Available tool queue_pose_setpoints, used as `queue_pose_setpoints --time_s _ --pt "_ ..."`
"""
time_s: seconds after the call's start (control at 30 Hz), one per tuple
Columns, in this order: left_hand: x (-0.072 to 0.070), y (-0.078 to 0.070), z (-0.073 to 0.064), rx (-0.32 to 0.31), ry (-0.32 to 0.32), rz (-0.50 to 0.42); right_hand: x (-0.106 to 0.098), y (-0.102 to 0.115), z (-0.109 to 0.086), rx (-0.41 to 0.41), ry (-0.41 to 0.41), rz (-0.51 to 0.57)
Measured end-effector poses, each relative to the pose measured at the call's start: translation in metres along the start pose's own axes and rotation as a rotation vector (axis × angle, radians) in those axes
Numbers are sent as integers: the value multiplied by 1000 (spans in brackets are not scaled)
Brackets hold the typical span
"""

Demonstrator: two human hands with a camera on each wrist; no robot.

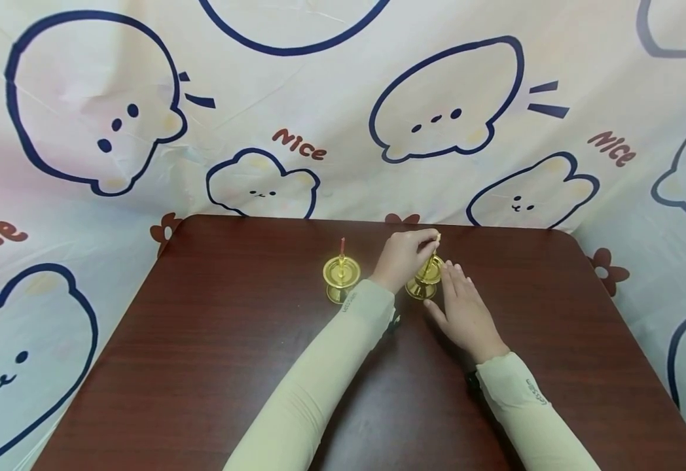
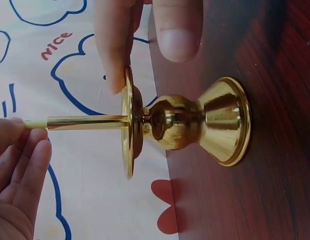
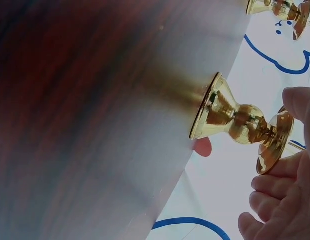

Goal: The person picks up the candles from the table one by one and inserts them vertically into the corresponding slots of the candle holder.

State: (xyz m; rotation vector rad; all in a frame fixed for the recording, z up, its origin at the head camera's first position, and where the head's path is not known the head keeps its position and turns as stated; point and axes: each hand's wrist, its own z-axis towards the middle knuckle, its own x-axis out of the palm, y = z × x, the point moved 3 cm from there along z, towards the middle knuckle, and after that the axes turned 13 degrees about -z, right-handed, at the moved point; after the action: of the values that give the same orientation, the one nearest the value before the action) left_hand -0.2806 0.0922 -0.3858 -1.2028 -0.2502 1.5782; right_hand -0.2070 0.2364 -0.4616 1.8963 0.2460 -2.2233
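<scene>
My left hand (image 1: 404, 258) pinches a thin pale yellow candle (image 2: 36, 124) between thumb and fingertips. The candle's lower end meets the top of the upright gold tube of the right-hand brass candlestick (image 1: 423, 281). At the candlestick's right side is my right hand (image 1: 467, 317), fingers extended and thumb spread apart. In the left wrist view, one fingertip (image 2: 115, 82) of that hand lies at the rim of the candlestick's dish (image 2: 127, 155). The round foot (image 2: 235, 122) stands on the table.
A matching brass candlestick (image 1: 341, 275) with a red candle (image 1: 342, 246) upright in it stands to the left on the dark wooden table (image 1: 231, 347). Just beyond the table's back edge hangs a white cloth (image 1: 343, 91) with blue cartoon outlines.
</scene>
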Motion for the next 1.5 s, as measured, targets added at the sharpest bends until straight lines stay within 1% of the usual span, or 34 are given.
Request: queue_pose_setpoints --time_s 0.17,0.3,0.6,0.7,0.83,0.97,1.13,1.27,1.5 --pt "0 -1 0 -38 5 -38 1 1 -1 6 9 -1" --pt "0 -1 0 -88 6 -75 3 1 -1 9 8 1" --pt "0 1 -5 -193 -40 -202 4 2 -2 8 4 -1" --pt "-1 1 -7 -221 -54 -255 4 2 -2 15 13 3" --pt "-2 0 -10 -246 -61 -289 5 2 -2 20 15 2" --pt "-4 -2 -16 -268 -45 -295 5 1 -2 17 7 -3" --pt "-8 -6 -29 -272 -8 -284 3 2 -3 5 -10 -14" --pt "-14 -13 -41 -253 19 -241 3 3 -2 5 -9 -12" --pt "-26 -25 -62 -211 38 -138 2 4 -2 2 -31 -26"
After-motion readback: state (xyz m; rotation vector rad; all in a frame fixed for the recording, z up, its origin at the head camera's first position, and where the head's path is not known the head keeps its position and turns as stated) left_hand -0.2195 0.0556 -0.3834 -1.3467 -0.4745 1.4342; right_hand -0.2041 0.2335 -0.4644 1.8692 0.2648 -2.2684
